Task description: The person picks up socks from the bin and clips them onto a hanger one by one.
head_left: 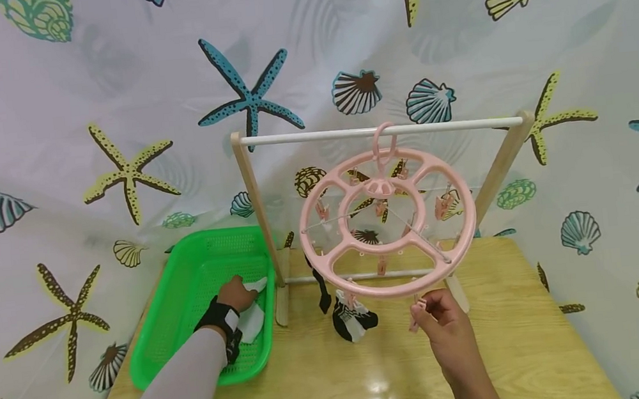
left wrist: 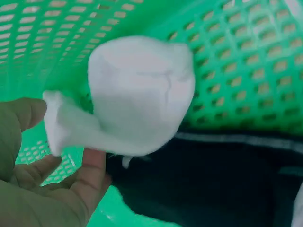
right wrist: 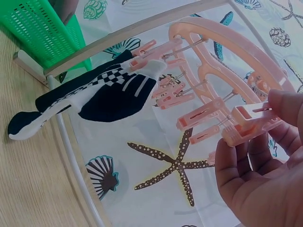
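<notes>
Down inside the green basket [head_left: 152, 325], my left hand [head_left: 235, 295] grips the end of a white sock [left wrist: 142, 94] between thumb and fingers. Dark fabric [left wrist: 203, 179] lies beside that sock in the left wrist view. My right hand [head_left: 448, 325] pinches a pink clothespin [right wrist: 251, 118] under the near right rim of a round pink hanger [head_left: 386, 291]. Black-and-white patterned socks [right wrist: 116, 92] hang from clips on the hanger's left side. In the head view one patterned sock [head_left: 354, 319] dangles below the near rim, with a narrow black one [head_left: 323, 295] left of it.
The hanger hooks over the white bar [head_left: 313, 136] of a wooden-legged rack [head_left: 252, 193] on the wood table [head_left: 516, 322]. Several other pink clips [right wrist: 201, 113] dangle under the ring. A shell-and-starfish curtain [head_left: 169, 79] stands behind and at both sides.
</notes>
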A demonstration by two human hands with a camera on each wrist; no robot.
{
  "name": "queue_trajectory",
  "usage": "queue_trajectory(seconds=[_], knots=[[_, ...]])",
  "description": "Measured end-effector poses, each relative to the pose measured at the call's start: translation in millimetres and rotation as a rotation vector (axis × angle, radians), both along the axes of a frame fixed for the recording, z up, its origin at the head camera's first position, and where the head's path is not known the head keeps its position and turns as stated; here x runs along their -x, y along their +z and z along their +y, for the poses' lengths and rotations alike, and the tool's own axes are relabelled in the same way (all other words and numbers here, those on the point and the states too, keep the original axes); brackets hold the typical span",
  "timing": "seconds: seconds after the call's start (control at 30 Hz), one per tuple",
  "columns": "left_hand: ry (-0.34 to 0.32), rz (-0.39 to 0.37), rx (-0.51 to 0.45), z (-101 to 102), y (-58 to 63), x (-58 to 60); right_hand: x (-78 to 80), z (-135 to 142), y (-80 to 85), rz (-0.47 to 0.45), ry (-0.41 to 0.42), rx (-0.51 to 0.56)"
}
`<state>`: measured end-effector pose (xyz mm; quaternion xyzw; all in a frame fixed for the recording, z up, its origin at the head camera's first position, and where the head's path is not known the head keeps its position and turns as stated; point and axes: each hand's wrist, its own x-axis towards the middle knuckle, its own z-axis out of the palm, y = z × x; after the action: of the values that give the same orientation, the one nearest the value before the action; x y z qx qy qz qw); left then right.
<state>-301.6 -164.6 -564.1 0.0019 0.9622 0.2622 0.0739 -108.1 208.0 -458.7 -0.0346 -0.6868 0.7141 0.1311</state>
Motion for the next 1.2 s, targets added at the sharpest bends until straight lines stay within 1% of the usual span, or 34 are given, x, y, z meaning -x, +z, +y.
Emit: queue_trajectory(seconds=[0.03,0.1,0.2,0.27,0.37,0.43,0.5,0.53,0.6,0.7,0.77,0.87,0.93,1.03,1.13,1.2], knots=[[0.007,-0.015,0.006,0.2,-1.7,-2.7,-0.3,-0.5,-0.6,0.001,0.000,-0.001],[0.009,-0.019,0.006,1.8,-2.7,-6.9,-0.6,-1.5,-1.4,0.003,-0.001,-0.001],[0.019,0.011,0.011,4.4,0.7,-10.8,-0.6,-2.6,-2.1,0.014,0.002,-0.001],[0.040,0.039,-0.011,6.5,6.0,-10.4,0.5,-3.2,-2.1,0.018,0.002,-0.003],[0.065,0.106,-0.059,11.8,13.9,-8.0,1.6,-3.1,-2.4,0.023,0.004,-0.011],[0.062,0.160,-0.097,16.8,20.1,-7.0,2.2,-2.9,-3.0,0.028,0.006,-0.008],[0.068,0.215,-0.141,22.8,28.1,-9.4,2.4,-2.6,-4.1,0.035,0.009,-0.005],[0.078,0.242,-0.170,25.8,32.8,-12.8,2.6,-2.7,-4.9,0.034,0.011,0.003],[0.111,0.286,-0.240,31.5,42.0,-21.9,2.8,-3.3,-6.3,0.037,0.017,0.014],[0.158,0.354,-0.363,38.4,56.1,-41.2,3.7,-4.9,-7.7,0.043,0.025,0.026],[0.177,0.386,-0.436,42.2,60.0,-56.7,3.5,-6.0,-8.6,0.039,0.029,0.029],[0.182,0.459,-0.490,48.0,65.1,-78.7,3.5,-6.6,-7.8,0.035,0.028,0.028],[0.167,0.516,-0.501,52.4,65.7,-91.8,3.6,-6.4,-7.0,0.030,0.026,0.030],[0.126,0.619,-0.494,61.6,64.4,-110.0,3.7,-6.2,-6.2,0.023,0.027,0.031],[0.078,0.682,-0.487,75.1,63.8,-128.7,4.0,-5.8,-6.5,0.015,0.030,0.025],[0.049,0.685,-0.503,84.9,65.7,-143.5,4.4,-5.3,-6.7,0.012,0.035,0.017]])
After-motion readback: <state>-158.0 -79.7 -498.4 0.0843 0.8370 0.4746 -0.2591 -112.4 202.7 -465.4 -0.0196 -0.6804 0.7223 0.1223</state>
